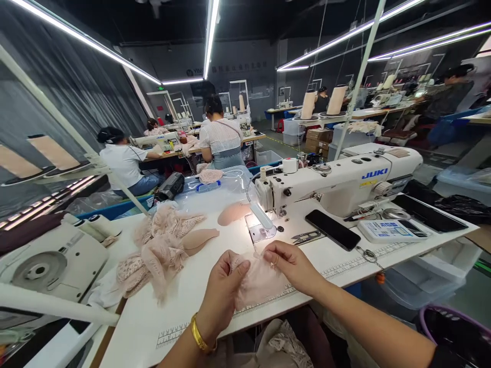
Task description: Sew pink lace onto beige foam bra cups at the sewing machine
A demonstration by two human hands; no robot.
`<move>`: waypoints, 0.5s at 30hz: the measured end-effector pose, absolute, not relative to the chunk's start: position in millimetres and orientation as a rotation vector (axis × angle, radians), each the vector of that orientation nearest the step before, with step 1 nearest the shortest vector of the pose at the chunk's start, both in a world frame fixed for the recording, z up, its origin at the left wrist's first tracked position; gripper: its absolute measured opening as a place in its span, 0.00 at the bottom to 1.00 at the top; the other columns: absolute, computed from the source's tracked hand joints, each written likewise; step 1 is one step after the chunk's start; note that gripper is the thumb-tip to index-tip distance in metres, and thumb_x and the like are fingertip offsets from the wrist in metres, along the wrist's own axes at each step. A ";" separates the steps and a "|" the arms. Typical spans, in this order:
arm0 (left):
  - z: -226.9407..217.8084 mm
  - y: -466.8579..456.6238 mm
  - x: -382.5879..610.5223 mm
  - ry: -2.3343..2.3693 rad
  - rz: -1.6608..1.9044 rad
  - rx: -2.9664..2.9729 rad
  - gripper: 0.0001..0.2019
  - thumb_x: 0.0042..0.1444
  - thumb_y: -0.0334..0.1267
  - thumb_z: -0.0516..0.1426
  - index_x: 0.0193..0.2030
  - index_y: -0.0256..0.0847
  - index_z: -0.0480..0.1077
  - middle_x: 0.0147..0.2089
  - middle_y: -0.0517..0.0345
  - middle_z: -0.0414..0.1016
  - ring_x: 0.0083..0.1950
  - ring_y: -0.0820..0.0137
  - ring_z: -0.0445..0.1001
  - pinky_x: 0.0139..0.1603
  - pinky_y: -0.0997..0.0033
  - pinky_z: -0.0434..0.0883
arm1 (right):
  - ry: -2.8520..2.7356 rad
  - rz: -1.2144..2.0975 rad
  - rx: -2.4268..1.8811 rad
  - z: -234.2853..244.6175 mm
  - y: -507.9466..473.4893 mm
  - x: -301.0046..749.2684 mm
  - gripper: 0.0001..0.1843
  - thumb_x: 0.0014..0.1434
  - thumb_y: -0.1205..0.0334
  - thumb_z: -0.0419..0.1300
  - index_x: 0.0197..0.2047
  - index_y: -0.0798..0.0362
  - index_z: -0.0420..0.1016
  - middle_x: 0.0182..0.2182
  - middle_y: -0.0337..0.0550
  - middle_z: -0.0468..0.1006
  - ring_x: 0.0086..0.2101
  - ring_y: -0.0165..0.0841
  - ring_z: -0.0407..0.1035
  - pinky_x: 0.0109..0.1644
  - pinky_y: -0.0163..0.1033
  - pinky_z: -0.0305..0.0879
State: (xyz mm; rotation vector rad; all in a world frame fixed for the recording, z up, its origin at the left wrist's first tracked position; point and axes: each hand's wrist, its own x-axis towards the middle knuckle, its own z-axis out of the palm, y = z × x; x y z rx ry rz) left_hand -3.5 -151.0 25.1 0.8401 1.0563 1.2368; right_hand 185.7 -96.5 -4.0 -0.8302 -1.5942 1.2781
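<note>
A pale pink piece of lace-edged fabric (261, 281) is stretched between my two hands, over the table's front edge. Its left edge is pinched by my left hand (228, 278), thumb on top. My right hand (289, 263) grips the upper right corner between thumb and fingers. Just beyond them stands a white sewing machine (326, 181), its lamp lighting the needle plate (264, 232). Thread snips (307, 236) and a black phone (333, 230) lie to the right of my hands. A heap of pink lace pieces (157, 250) rests on the left.
A beige cut piece (233, 213) lies left of the needle. A ruler strip (345, 263) runs along the front of the white table (199, 296). At the right sit a white box (391, 231) and a black tray (429, 210). Several people work at machines further off.
</note>
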 end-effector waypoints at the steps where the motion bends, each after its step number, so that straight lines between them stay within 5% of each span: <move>1: 24.4 -151.4 -6.2 1.069 1.190 0.891 0.26 0.47 0.52 0.71 0.30 0.42 0.60 0.27 0.68 0.63 0.27 0.76 0.61 0.28 0.78 0.63 | -1.564 1.293 -0.822 -2.9 -97.3 183.6 0.21 0.64 0.41 0.61 0.34 0.53 0.74 0.29 0.39 0.73 0.33 0.32 0.65 0.38 0.37 0.61; 6: 23.2 -126.7 -52.2 1.468 0.785 1.814 0.17 0.67 0.55 0.52 0.40 0.42 0.68 0.35 0.58 0.73 0.35 0.68 0.73 0.34 0.71 0.71 | -1.380 1.573 -0.894 -20.1 -82.7 175.9 0.22 0.64 0.38 0.59 0.34 0.50 0.66 0.19 0.31 0.69 0.19 0.27 0.60 0.23 0.33 0.52; 10: 19.6 -89.2 -108.6 1.978 0.666 2.266 0.17 0.59 0.36 0.59 0.56 0.43 0.70 0.61 0.44 0.73 0.63 0.50 0.70 0.62 0.47 0.67 | -1.458 1.586 -0.973 -42.9 -63.1 175.5 0.21 0.61 0.40 0.62 0.34 0.50 0.66 0.22 0.33 0.73 0.20 0.28 0.65 0.23 0.34 0.53; 15: 11.1 -58.2 -146.0 2.084 0.560 2.412 0.11 0.57 0.31 0.56 0.44 0.41 0.76 0.48 0.44 0.81 0.50 0.51 0.78 0.56 0.48 0.71 | -1.466 1.609 -0.901 -49.4 -56.7 176.5 0.21 0.62 0.40 0.61 0.34 0.50 0.67 0.25 0.35 0.76 0.22 0.30 0.70 0.25 0.35 0.57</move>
